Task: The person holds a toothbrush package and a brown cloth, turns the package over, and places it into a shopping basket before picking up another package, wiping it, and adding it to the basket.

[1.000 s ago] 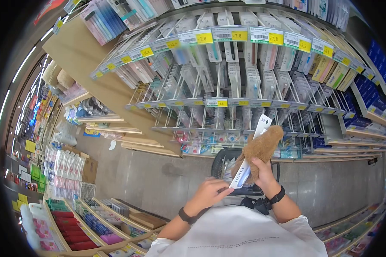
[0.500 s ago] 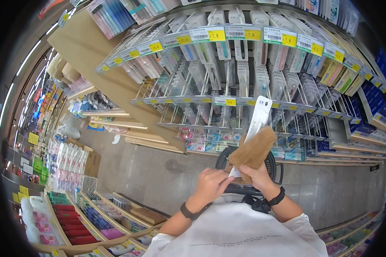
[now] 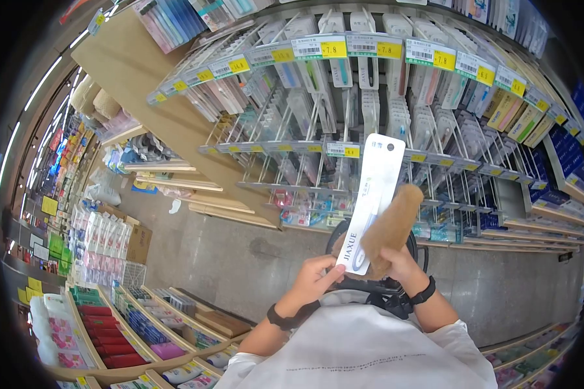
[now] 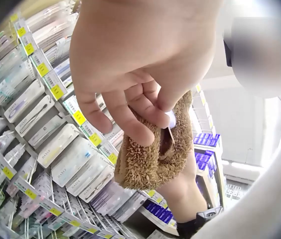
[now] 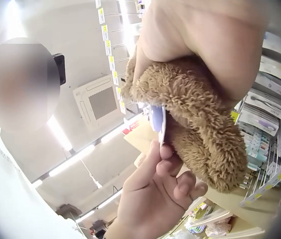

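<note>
In the head view, a long white JIAXUE blister card (image 3: 373, 188) stands tilted upright before me, a bluish item showing at its lower end. My left hand (image 3: 315, 279) pinches its bottom corner between thumb and fingers. Just right of the card, my right hand (image 3: 401, 267) grips a brown plush cloth-like piece (image 3: 394, 223), which overlaps the card's right edge. From the right wrist, the folded plush (image 5: 205, 129) curves around the card's edge (image 5: 162, 127), with the left fingertips at the card's end. The left wrist view shows my left fingers (image 4: 140, 109) over the plush.
Ahead hang rows of carded goods (image 3: 334, 65) on hooks, behind price-tag rails (image 3: 373, 47). A dark shopping basket (image 3: 422, 256) is partly hidden under the hands. Low shelves with red packs (image 3: 107, 330) stand behind on the left, and a cardboard box (image 3: 139, 245) beyond them.
The white card has turned its printed face toward me and shows far more of itself. The plush has shifted to its right side. My left hand now pinches the card's bottom corner in plain view.
</note>
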Tool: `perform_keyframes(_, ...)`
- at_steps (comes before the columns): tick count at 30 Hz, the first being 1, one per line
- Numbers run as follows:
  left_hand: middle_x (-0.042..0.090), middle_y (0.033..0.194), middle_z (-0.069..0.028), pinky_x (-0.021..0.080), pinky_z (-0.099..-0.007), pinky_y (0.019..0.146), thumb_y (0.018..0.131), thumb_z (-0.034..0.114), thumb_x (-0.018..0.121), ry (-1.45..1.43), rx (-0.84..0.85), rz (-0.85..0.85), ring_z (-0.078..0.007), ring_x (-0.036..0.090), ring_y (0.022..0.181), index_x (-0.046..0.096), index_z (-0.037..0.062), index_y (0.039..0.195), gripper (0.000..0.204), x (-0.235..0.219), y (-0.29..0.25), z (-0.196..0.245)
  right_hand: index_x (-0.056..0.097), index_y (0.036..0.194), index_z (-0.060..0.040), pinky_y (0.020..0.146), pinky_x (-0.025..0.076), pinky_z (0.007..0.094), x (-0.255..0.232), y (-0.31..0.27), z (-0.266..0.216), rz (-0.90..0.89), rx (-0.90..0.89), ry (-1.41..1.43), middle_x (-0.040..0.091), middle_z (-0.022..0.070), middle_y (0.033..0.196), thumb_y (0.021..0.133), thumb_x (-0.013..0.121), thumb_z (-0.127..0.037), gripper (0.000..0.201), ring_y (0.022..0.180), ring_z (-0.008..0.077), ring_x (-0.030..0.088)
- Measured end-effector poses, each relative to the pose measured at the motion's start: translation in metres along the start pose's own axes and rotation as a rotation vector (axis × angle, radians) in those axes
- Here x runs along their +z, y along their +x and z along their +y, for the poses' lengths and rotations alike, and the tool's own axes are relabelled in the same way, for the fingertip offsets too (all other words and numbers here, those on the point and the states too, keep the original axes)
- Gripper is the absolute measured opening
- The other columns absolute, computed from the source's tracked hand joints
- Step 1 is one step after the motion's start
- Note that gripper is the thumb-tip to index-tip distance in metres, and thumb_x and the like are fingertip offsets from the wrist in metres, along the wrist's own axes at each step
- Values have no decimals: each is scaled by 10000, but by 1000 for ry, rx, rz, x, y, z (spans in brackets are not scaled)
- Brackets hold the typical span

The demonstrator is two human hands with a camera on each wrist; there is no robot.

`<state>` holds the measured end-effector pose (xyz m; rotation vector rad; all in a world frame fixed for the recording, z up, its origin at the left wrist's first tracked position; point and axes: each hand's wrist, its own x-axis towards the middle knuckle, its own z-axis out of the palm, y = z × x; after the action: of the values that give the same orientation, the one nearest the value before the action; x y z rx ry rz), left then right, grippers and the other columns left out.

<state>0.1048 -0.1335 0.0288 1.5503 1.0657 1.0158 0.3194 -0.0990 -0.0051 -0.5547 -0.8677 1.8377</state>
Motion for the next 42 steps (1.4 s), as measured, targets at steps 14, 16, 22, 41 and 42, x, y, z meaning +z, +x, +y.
perform_keyframes(14,637,749,-33,442,-252,724,939,154,512,-129,-284,-240,-89,566,747,629,-16,868,219,2,-3,2,464,1292,-68,975,431,436,-24,17,19,-221,134,505,555,93,1248,749,696,-481,720,1130,256,548)
perform_keyframes(16,626,739,-33,440,-243,677,938,170,522,-162,-277,-214,-86,560,718,632,-23,869,233,5,-4,1,493,1256,-41,957,450,408,-24,16,20,-335,114,522,576,90,1217,724,746,-396,688,1104,243,566)
perform_keyframes(22,623,740,-49,442,-249,672,952,193,498,-191,-248,-227,-108,566,712,625,-39,832,291,8,-2,1,493,1237,-13,923,475,383,-16,12,10,-281,109,500,585,104,1180,722,746,-299,641,1077,236,577)
perform_keyframes(41,653,724,-105,462,-259,591,859,204,626,204,-174,-47,-139,639,664,631,-26,922,239,19,7,8,418,1257,-8,901,455,343,24,20,-21,255,-117,-116,532,93,1189,829,665,-80,499,1091,198,532)
perform_keyframes(42,653,724,-105,462,-259,591,859,204,626,205,-175,-51,-139,639,664,631,-26,922,239,18,7,7,455,1221,0,887,458,329,23,19,-22,275,-111,-95,560,92,1159,826,673,-86,459,1056,186,551)
